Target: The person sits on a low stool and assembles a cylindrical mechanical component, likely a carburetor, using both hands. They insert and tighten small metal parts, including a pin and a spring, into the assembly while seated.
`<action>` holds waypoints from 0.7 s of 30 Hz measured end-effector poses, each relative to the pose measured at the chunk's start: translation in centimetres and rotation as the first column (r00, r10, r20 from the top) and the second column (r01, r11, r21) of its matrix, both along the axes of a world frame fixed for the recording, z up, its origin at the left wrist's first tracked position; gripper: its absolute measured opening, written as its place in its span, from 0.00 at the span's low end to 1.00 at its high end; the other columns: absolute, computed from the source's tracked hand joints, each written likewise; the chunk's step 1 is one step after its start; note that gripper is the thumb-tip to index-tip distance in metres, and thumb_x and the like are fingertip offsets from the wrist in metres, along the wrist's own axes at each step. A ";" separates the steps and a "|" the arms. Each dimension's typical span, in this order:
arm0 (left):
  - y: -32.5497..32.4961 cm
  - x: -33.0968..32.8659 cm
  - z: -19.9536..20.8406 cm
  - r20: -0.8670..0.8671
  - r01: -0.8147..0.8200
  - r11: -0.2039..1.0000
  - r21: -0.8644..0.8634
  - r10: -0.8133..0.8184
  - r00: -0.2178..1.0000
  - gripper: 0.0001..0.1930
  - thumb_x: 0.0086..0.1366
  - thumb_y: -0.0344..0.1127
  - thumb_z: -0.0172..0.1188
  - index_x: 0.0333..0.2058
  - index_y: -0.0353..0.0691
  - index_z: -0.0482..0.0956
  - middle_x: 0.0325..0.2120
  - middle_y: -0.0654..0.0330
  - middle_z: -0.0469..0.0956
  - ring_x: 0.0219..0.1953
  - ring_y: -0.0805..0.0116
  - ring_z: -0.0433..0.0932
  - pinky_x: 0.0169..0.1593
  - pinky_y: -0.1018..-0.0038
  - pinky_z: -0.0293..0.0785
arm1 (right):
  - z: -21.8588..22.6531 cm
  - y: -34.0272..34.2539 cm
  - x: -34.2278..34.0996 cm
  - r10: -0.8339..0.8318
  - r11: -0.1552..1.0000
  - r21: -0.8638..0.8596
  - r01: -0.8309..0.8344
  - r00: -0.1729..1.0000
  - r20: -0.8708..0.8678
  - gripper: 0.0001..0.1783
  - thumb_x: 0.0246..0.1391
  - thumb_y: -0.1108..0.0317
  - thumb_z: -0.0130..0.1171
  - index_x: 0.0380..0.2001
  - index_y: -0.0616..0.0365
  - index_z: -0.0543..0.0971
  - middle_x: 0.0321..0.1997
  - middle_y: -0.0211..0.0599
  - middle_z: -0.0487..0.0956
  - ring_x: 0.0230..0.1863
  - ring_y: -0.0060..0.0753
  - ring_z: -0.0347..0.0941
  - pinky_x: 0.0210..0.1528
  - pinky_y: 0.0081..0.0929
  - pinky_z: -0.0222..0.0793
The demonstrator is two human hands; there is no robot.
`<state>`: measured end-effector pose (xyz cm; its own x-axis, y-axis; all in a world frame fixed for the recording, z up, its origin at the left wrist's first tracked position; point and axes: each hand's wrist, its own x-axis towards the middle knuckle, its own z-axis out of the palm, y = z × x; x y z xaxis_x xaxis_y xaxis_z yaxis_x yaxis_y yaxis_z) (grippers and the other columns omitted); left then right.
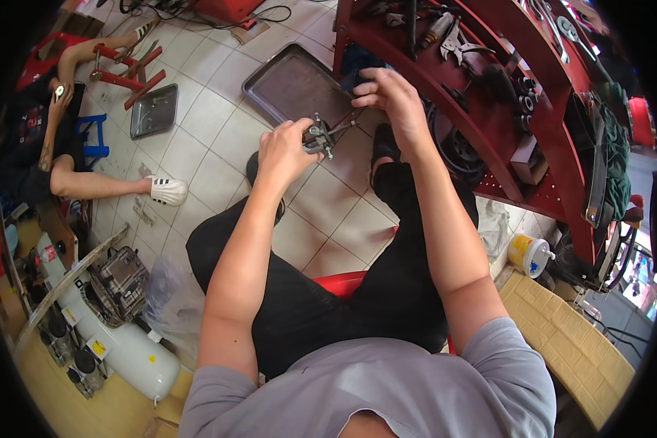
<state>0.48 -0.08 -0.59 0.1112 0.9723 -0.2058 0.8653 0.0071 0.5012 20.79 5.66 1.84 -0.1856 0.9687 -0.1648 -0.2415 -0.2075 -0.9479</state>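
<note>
Low over the tiles, a metal part (317,132) in the left hand (282,152)

The left hand pinches the small grey metal part between thumb and fingers, gripping it from its left side with the back of the hand turned up. The part has several short knobs or bolts sticking out, and a thin rod (342,129) reaches from it toward the right; whether the rod belongs to it, I cannot tell. It is held above the floor (328,212), out past the knees and by the near edge of a large dark tray (292,84).

The right hand (396,102) is raised just beside it, apart from the part, with the fingers loosely curled and spread; nothing shows between them. Behind that hand, something dark blue (359,60) lies near the tray's right end.

To the right stands a dark red rack (416,80), with pliers (456,45) on its upper shelf and wrenches (552,29) higher up. A white and yellow bucket (520,252) sits below it. The wearer, in a grey shirt (365,379) and black trousers (306,314), sits on a red seat (336,283).

On the left, another person (33,139) sits near a smaller tray (153,120) with small bits in it and a red metal frame (117,78). Nearer lie a clear plastic bag (171,296) and a white tank (135,365).
</note>
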 end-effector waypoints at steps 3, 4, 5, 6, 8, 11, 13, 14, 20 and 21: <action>0.2 0.2 0.0 -0.002 0.008 1.000 0.001 -0.008 1.000 0.30 0.40 0.40 0.74 0.46 0.45 0.77 0.36 0.58 0.80 0.41 0.57 0.78 0.45 0.63 0.68 | -1.1 -0.7 -0.3 0.133 0.991 -0.072 -0.112 0.861 0.490 0.26 0.57 0.49 0.57 0.42 0.65 0.77 0.36 0.35 0.78 0.33 0.21 0.71 0.37 0.21 0.68; 0.1 0.1 -0.2 0.006 0.005 1.000 0.023 -0.005 1.000 0.30 0.41 0.40 0.74 0.46 0.45 0.77 0.35 0.58 0.80 0.41 0.57 0.78 0.45 0.63 0.68 | -1.1 -0.7 -0.6 0.124 0.992 -0.011 -0.129 0.924 0.363 0.26 0.57 0.49 0.56 0.42 0.65 0.77 0.36 0.36 0.78 0.32 0.21 0.72 0.37 0.21 0.69; 0.1 0.0 -0.2 0.014 0.001 0.999 0.044 -0.001 1.000 0.30 0.41 0.40 0.74 0.46 0.45 0.77 0.35 0.58 0.79 0.41 0.57 0.78 0.45 0.63 0.68 | -1.1 -0.7 -0.8 0.122 0.989 0.052 -0.137 0.966 0.227 0.27 0.58 0.48 0.56 0.42 0.66 0.77 0.35 0.36 0.78 0.32 0.21 0.72 0.37 0.21 0.69; 0.0 0.0 -0.2 0.023 -0.007 0.999 0.036 0.006 1.000 0.30 0.41 0.40 0.74 0.46 0.45 0.77 0.35 0.58 0.79 0.41 0.57 0.78 0.45 0.62 0.68 | -0.3 -0.6 -0.5 0.105 0.994 0.015 -0.107 0.990 0.097 0.27 0.58 0.48 0.55 0.42 0.66 0.77 0.35 0.36 0.78 0.31 0.21 0.72 0.37 0.21 0.69; -0.1 0.0 0.1 0.040 -0.023 1.000 0.021 0.022 0.999 0.30 0.41 0.40 0.74 0.46 0.45 0.77 0.35 0.58 0.79 0.41 0.57 0.78 0.45 0.62 0.68 | 0.5 -0.3 0.1 0.050 0.997 -0.048 -0.061 0.978 -0.201 0.26 0.59 0.51 0.55 0.43 0.67 0.76 0.34 0.36 0.77 0.31 0.24 0.74 0.35 0.23 0.70; 0.3 0.3 0.2 -0.012 0.020 1.000 0.006 -0.020 1.000 0.30 0.41 0.40 0.74 0.46 0.45 0.77 0.35 0.58 0.79 0.40 0.56 0.78 0.45 0.62 0.68 | -1.2 -0.2 -0.1 0.091 0.992 0.047 -0.117 0.922 0.376 0.24 0.63 0.55 0.49 0.48 0.68 0.72 0.37 0.41 0.78 0.33 0.30 0.75 0.41 0.25 0.71; 0.1 0.0 0.2 0.002 0.002 1.000 0.027 -0.002 1.000 0.29 0.41 0.40 0.74 0.46 0.46 0.78 0.34 0.58 0.79 0.40 0.56 0.78 0.45 0.62 0.68 | -0.6 -0.7 -0.8 0.125 0.990 0.025 -0.141 0.933 0.338 0.24 0.63 0.55 0.47 0.48 0.68 0.72 0.36 0.42 0.79 0.32 0.33 0.77 0.41 0.25 0.71; 0.0 -0.1 0.1 0.010 -0.007 0.999 0.037 0.007 1.000 0.29 0.41 0.40 0.74 0.46 0.46 0.78 0.34 0.58 0.79 0.40 0.56 0.78 0.45 0.62 0.68 | 0.1 -0.7 -0.5 0.120 0.992 0.006 -0.124 0.971 0.206 0.24 0.63 0.55 0.47 0.47 0.68 0.72 0.36 0.42 0.79 0.32 0.34 0.77 0.41 0.25 0.71; 0.1 0.2 -0.3 -0.001 0.010 1.000 0.025 -0.010 1.000 0.29 0.41 0.40 0.74 0.45 0.46 0.78 0.34 0.59 0.80 0.41 0.57 0.78 0.45 0.62 0.68 | -1.2 -0.2 0.0 0.077 0.996 0.002 -0.088 0.885 0.460 0.23 0.59 0.55 0.57 0.43 0.67 0.76 0.36 0.35 0.77 0.37 0.26 0.75 0.41 0.23 0.70; 0.0 0.1 -0.4 0.001 0.004 0.999 0.033 -0.004 1.000 0.29 0.41 0.40 0.74 0.45 0.46 0.78 0.34 0.59 0.80 0.41 0.57 0.78 0.44 0.62 0.68 | -1.0 -0.5 -0.6 0.129 0.990 -0.007 -0.142 0.874 0.468 0.23 0.59 0.56 0.56 0.45 0.68 0.75 0.36 0.37 0.77 0.33 0.26 0.76 0.38 0.22 0.70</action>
